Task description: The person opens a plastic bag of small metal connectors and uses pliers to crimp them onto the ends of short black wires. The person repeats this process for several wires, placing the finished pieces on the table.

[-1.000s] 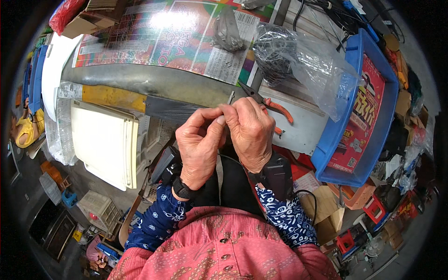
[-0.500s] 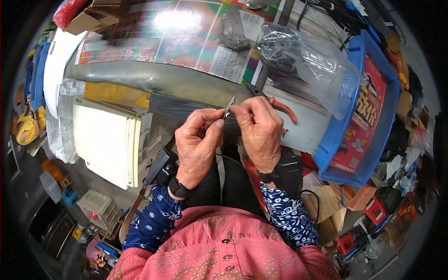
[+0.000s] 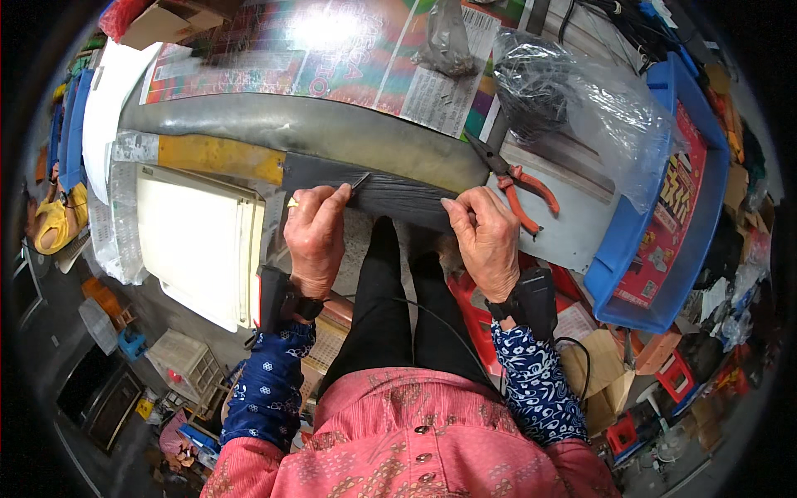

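Observation:
My left hand [image 3: 315,236] is closed in a pinch on a small thin metal piece [image 3: 360,180], whose narrow end sticks out past the fingertips toward the dark-wrapped table edge [image 3: 390,197]. To the right, and apart from it, my right hand [image 3: 486,236] has thumb and forefinger pressed together over the same edge. Whatever it holds, if anything, is too small to make out. Just beyond the right hand lie pliers [image 3: 510,178] with red-orange handles, their jaws pointing away from me.
A blue tray [image 3: 595,282] with a red printed sheet stands at right. Clear plastic bags [image 3: 573,108] lie beyond the pliers, and a small grey bag [image 3: 448,46] rests on the patterned sheet [image 3: 332,58]. Cream panels [image 3: 199,241] are stacked at left. A person in yellow [image 3: 62,220] is far left.
My hands have moved apart, the left one going left with the thin metal piece, the right one slightly right. The pliers, partly covered before, now show fully.

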